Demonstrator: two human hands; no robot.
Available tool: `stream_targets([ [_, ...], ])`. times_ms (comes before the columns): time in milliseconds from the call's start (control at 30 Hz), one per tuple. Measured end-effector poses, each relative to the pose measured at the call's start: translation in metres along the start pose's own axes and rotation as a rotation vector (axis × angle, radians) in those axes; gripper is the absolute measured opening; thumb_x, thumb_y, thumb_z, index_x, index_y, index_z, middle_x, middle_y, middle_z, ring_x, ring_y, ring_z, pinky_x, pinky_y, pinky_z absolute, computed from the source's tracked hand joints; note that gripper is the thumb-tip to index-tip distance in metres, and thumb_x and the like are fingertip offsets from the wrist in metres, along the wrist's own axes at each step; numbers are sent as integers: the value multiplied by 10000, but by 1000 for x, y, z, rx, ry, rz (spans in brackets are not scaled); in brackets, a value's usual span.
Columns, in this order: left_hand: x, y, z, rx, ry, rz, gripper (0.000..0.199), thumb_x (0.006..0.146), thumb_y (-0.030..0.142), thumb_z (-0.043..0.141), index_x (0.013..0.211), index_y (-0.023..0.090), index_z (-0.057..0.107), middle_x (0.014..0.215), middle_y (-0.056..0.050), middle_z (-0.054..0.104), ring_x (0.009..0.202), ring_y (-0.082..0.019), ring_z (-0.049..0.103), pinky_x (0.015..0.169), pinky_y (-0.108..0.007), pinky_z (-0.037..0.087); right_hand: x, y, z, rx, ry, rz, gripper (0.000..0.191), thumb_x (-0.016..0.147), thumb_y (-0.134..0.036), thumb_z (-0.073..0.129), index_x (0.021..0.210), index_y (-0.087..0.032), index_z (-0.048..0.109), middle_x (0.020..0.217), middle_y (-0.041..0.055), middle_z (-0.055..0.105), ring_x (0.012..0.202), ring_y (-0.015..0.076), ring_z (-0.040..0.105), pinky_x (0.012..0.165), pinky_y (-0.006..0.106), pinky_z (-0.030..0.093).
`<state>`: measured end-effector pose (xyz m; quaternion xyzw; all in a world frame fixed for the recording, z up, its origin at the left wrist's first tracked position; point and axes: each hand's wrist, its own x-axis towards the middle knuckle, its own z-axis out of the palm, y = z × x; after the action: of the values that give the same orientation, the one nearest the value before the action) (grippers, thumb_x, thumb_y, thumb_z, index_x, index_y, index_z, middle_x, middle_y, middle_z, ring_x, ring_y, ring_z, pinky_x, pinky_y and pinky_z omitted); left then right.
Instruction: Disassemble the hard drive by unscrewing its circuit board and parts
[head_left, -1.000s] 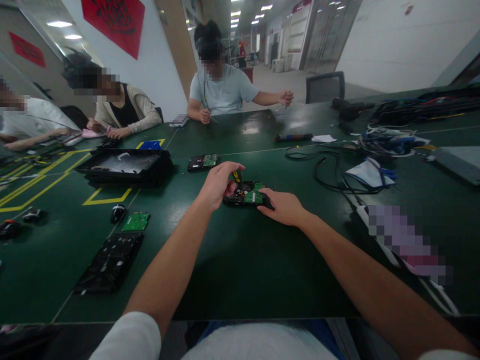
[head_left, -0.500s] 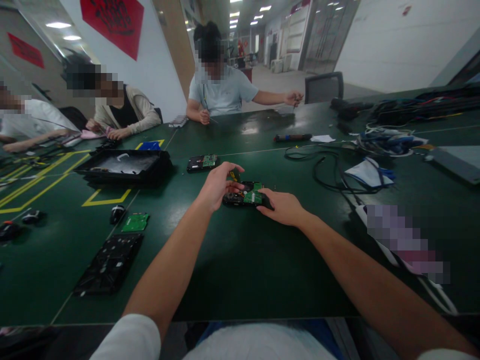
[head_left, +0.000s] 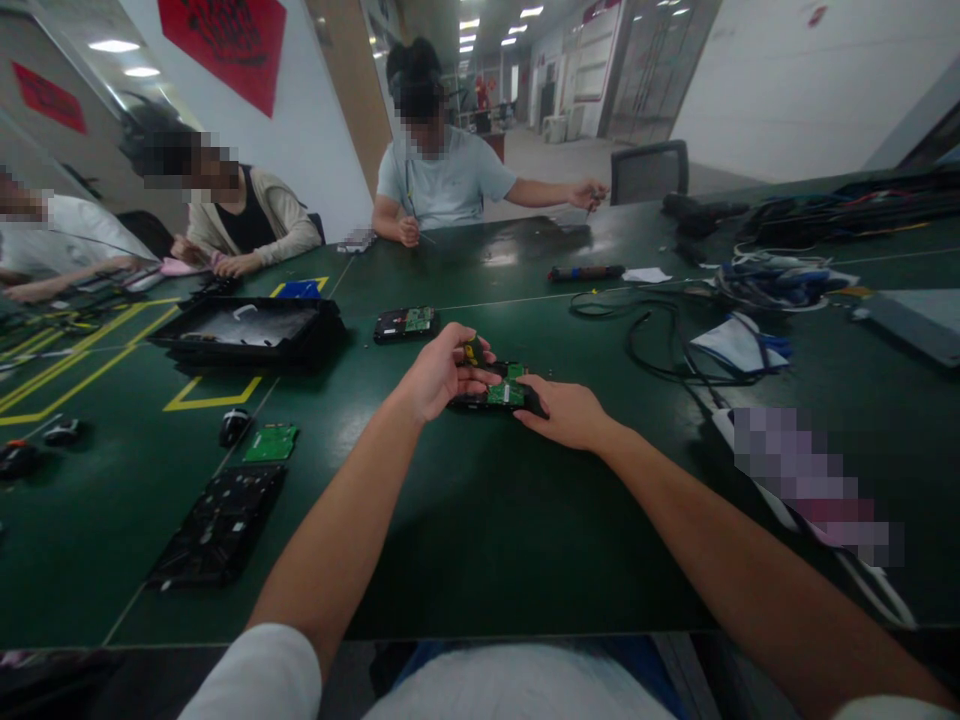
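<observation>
In front of me on the table lies a black hard drive (head_left: pixel 504 396) with a green circuit board facing up. My right hand (head_left: pixel 566 412) grips its right end, thumb at the near side. Over its left part is my left hand (head_left: pixel 448 372), closed around a black-and-yellow screwdriver (head_left: pixel 473 350); the tool's tip is hidden by the fingers. Just behind the gripped drive, another green board (head_left: pixel 514 369) shows in part. A further hard drive (head_left: pixel 405 324) rests beyond my left hand.
To the left are a black tray (head_left: pixel 247 335), a loose green circuit board (head_left: pixel 271 442), a black mouse-like object (head_left: pixel 235 427) and a black plate-like part (head_left: pixel 219 525). On the right lie black cables (head_left: pixel 660 340), a white-and-blue cloth (head_left: pixel 739 345) and a grey box (head_left: pixel 919 320). Several people sit across the table.
My left hand, with the screwdriver, has shifted slightly right and its fingers now cover more of the drive's left end. My right hand keeps its place on the drive.
</observation>
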<state>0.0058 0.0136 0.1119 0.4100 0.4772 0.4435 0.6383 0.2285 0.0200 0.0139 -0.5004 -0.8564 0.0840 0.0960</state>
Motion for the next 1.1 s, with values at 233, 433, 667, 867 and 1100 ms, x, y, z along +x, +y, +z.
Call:
stream_targets([
  [233, -1, -1, 0, 72, -4, 41, 226, 891, 363, 579, 872, 155, 666, 841, -71, 700, 579, -155, 688, 480, -227, 469, 0, -1, -1, -2, -10, 3, 591, 1027, -543, 560, 1517, -215, 520, 1271, 144, 775, 1089, 330, 763, 831, 384, 551],
  [433, 1, 0, -1, 113, 79, 71, 253, 890, 368, 556, 807, 155, 666, 890, -104, 746, 586, -135, 643, 496, -220, 440, 0, -3, -3, 1, -32, 23, 608, 1032, -560, 550, 1535, -221, 509, 1261, 143, 778, 1089, 329, 761, 832, 383, 546],
  [667, 1, -2, -3, 140, 87, 156, 249, 838, 382, 615, 841, 158, 724, 866, -80, 711, 558, -112, 552, 483, -234, 388, -1, -3, -4, 5, -18, 14, 597, 1027, -551, 556, 1526, -224, 518, 1260, 138, 778, 1088, 326, 762, 841, 386, 555],
  [867, -2, 2, 2, 57, 66, 87, 171, 838, 357, 626, 840, 188, 607, 871, -94, 751, 474, -104, 516, 459, -249, 387, -1, -4, -5, 6, -32, 28, 593, 1025, -546, 564, 1521, -224, 522, 1258, 142, 779, 1088, 332, 761, 843, 390, 555],
  [1100, 1, -1, -1, 183, 117, 198, 250, 865, 369, 620, 829, 160, 753, 873, -70, 685, 591, -107, 530, 526, -233, 402, 0, 0, -1, 10, -18, 23, 600, 1021, -559, 560, 1523, -233, 521, 1240, 133, 782, 1072, 331, 762, 822, 383, 546],
])
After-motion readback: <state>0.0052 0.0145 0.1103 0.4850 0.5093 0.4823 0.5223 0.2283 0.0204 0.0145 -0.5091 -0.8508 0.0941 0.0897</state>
